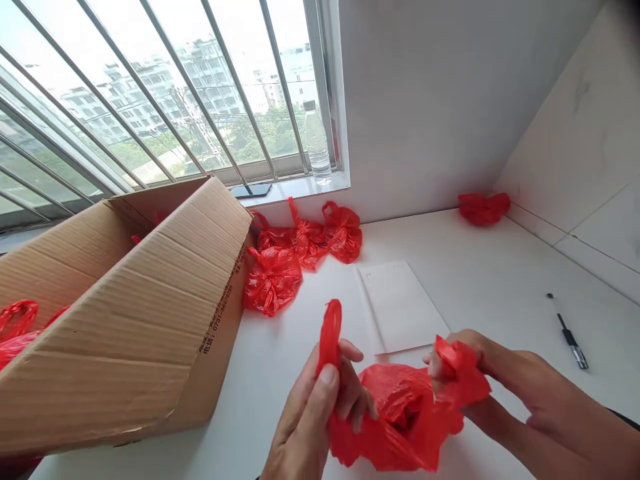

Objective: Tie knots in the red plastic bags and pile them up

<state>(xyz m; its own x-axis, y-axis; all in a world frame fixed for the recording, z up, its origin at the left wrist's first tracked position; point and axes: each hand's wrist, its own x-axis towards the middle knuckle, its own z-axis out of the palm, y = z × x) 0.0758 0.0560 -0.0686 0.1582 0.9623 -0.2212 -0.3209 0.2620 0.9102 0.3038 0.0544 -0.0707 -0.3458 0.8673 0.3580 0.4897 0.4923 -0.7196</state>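
A red plastic bag [400,433] rests on the white table at the bottom centre, its mouth gathered and partly open. My left hand [320,407] pinches one of its handles, which stands up between thumb and fingers. The other handle is held by my right hand [460,367], with crumpled red plastic over the fingertips. What lies inside the bag cannot be made out. Just behind it is a white notebook [403,307], lying flat.
A large open cardboard box [150,313] with red bags inside fills the left. Several tied red bags [273,280] sit beside it near the sill. Another red bag [484,209] is at the back right. A pen [573,341], a phone [251,191] and a bottle [317,143] are in view.
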